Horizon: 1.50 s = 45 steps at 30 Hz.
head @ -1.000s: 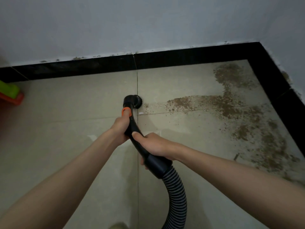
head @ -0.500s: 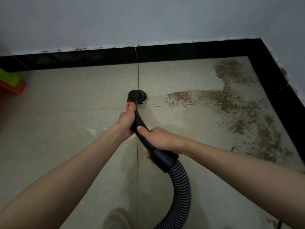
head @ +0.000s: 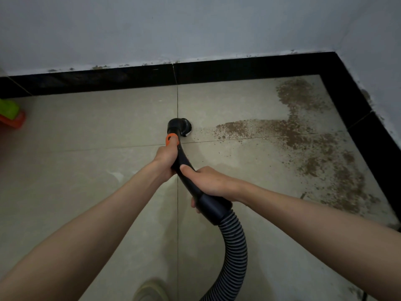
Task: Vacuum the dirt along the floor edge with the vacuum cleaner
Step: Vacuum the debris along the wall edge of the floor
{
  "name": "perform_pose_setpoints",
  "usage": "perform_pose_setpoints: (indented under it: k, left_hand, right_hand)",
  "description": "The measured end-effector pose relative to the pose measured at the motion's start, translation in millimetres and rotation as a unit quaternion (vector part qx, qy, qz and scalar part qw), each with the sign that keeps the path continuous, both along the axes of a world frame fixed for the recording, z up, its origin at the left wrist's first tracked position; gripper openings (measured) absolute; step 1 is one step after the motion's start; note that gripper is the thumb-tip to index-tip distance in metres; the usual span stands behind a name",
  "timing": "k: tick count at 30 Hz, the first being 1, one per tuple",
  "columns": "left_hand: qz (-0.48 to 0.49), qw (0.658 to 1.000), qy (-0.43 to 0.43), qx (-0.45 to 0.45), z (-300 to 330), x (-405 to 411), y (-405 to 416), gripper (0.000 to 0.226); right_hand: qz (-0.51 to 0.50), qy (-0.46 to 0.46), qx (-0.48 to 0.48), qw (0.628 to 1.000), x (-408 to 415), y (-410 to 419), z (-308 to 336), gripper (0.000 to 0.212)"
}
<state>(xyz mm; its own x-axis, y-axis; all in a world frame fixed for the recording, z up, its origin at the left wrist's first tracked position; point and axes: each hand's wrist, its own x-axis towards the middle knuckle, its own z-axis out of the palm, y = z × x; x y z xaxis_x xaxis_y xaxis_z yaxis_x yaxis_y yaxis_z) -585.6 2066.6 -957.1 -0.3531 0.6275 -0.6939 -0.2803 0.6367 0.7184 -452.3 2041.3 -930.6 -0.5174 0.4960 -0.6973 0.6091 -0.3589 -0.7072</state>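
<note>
A black vacuum wand (head: 184, 164) with an orange button (head: 171, 139) ends in a round black nozzle (head: 181, 126) pressed on the beige floor tiles. My left hand (head: 166, 159) grips the wand just below the orange button. Lower down, my right hand (head: 207, 181) grips the wand above the cuff where the ribbed grey hose (head: 233, 250) begins. Brown dirt (head: 303, 137) spreads over the tiles right of the nozzle, reaching the corner and running along the right-hand black skirting (head: 358, 118). The nozzle's mouth faces the near end of the dirt trail.
Black skirting (head: 97, 80) runs along the back wall under a pale painted wall. A green and orange plastic object (head: 10, 115) lies at the far left by the wall. A shoe tip (head: 149, 290) shows at the bottom edge beside the hose.
The nozzle has slid a little to the right along the tile joint, closer to the dirt trail. Both hands keep the same hold on the wand.
</note>
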Motion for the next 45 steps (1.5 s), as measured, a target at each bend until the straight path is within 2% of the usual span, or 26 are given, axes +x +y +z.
perform_pose_setpoints:
  k: [5, 10, 14, 17, 22, 28, 34, 45]
  left_hand:
    - [-0.015, 1.000, -0.010, 0.007, 3, -7, 4, 0.043]
    - [-0.007, 0.999, -0.028, -0.019, -4, 6, -19, 0.050]
    - [-0.012, 0.997, -0.073, -0.037, -5, 10, -32, 0.029]
    - [-0.026, 0.997, -0.062, -0.049, -3, 5, -31, 0.027]
    - [-0.060, 0.994, -0.034, -0.087, -9, 6, -44, 0.042]
    - [-0.044, 0.996, -0.017, -0.082, -11, 15, -59, 0.042]
    - [-0.071, 0.992, -0.048, -0.090, -12, 35, -75, 0.041]
    - [-0.084, 0.991, -0.055, -0.084, -9, 48, -69, 0.040]
  right_hand:
    - [-0.011, -0.018, 0.007, 1.000, -12, 4, 3, 0.053]
    - [0.028, -0.039, 0.002, 0.999, 8, -14, 3, 0.057]
    - [0.042, -0.035, 0.001, 0.999, 22, -26, 6, 0.057]
    - [0.043, -0.034, 0.003, 0.998, 25, -31, 9, 0.058]
    - [0.092, -0.052, 0.005, 0.994, 38, -50, 9, 0.059]
    - [0.108, -0.038, -0.014, 0.993, 47, -58, 9, 0.057]
    - [0.049, 0.024, -0.099, 0.994, 52, -69, 9, 0.047]
    - [0.027, -0.024, -0.022, 0.999, 54, -71, 8, 0.047]
